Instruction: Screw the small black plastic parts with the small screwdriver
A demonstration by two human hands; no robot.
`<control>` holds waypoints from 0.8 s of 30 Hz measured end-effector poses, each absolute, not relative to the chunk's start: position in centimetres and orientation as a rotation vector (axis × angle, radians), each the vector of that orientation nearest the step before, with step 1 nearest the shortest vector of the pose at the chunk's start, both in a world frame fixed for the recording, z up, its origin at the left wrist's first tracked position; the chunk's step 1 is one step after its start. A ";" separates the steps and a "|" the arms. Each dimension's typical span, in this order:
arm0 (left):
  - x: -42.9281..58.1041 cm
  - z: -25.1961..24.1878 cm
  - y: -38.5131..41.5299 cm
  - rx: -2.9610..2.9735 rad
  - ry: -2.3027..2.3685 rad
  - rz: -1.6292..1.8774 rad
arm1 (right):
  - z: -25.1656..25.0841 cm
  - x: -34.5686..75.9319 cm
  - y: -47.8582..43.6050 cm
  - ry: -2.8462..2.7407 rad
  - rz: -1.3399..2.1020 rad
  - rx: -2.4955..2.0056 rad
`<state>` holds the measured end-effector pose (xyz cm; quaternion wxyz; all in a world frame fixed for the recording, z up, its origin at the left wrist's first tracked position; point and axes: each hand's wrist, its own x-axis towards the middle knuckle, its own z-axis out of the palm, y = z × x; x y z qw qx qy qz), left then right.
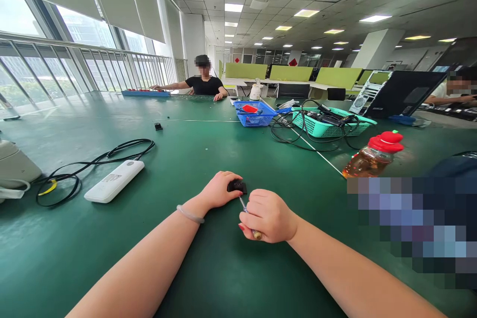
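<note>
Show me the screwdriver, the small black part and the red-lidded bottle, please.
Screwdriver (243, 203): head view, on its metal shaft.
Small black part (237, 186): head view, on its upper side.
Red-lidded bottle (371, 160): head view, on its clear body.

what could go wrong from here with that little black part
The slim tool in the right hand could slip off the black part and jab the left hand, whose fingertips sit right beside its metal shaft.
The black part is small, so if the left hand's grip loosens, it might twist or skid on the green table.
</note>
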<state>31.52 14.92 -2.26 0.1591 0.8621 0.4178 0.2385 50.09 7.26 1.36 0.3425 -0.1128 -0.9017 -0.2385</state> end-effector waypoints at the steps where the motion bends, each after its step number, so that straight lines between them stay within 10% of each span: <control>1: 31.5 -2.3 14.9 2.465 1.190 0.681 | 1.3 50.0 7.3 -2.351 -0.634 -0.293; 24: 31.6 -2.3 15.0 2.493 1.168 0.684 | 0.7 50.0 8.3 -2.483 -0.635 -0.450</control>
